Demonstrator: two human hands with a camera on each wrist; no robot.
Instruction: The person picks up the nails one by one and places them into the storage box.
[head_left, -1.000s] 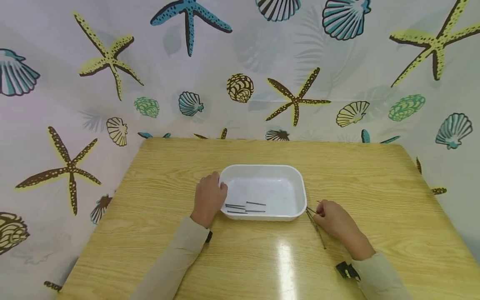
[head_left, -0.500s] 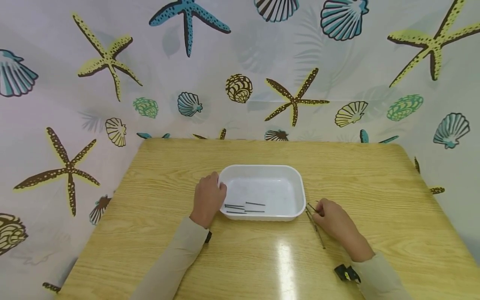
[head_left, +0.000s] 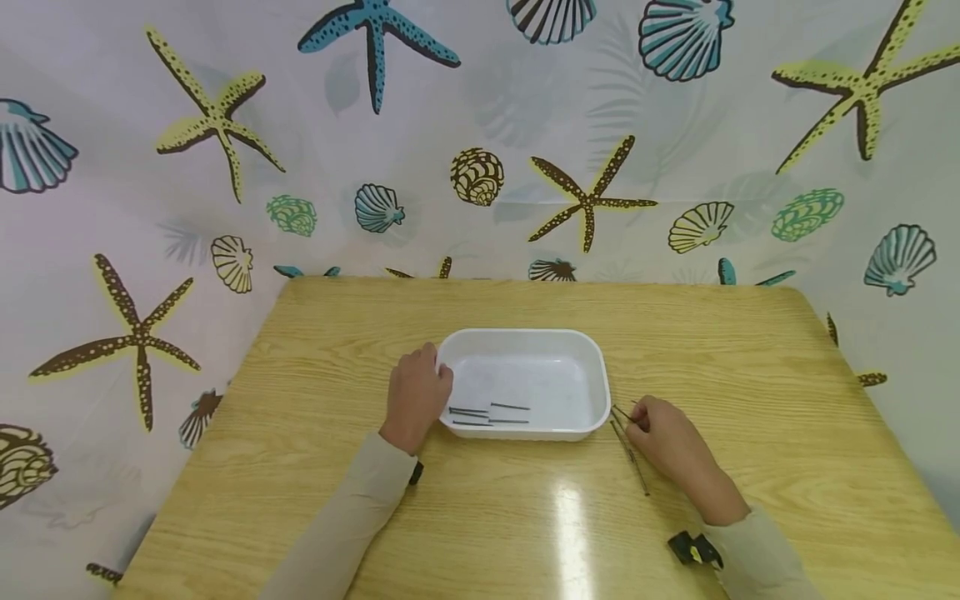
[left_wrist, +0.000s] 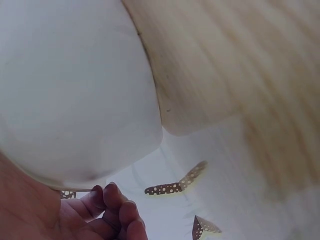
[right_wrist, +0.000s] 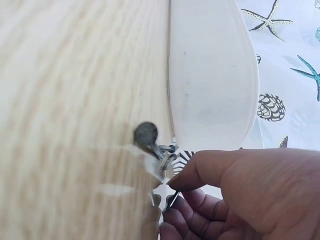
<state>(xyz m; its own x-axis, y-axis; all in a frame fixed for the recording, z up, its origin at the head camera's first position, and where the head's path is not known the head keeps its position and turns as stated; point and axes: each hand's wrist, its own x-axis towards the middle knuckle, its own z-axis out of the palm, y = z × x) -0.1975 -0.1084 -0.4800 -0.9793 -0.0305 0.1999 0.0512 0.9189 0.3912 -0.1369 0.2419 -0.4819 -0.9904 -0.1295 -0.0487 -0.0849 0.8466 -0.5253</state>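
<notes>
One broad wooden surface [head_left: 337, 333] gave open room behind and to the right, its far edge well apart from the white tray [head_left: 555, 383]. Fingers of the left hand [head_left: 417, 392] gripped the tray's left end; a stray tug might have skewed it. Beyond its right end, the right hand [head_left: 671, 437] pinched a nail [right_wrist: 173, 199] close over loose nails [head_left: 639, 473], whose crossed shanks could have snagged it or scattered.

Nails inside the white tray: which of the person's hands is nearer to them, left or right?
Left. The left hand grips the left end of the white tray, close beside the nails; the right hand is farther off, beyond the tray's right end.
</notes>
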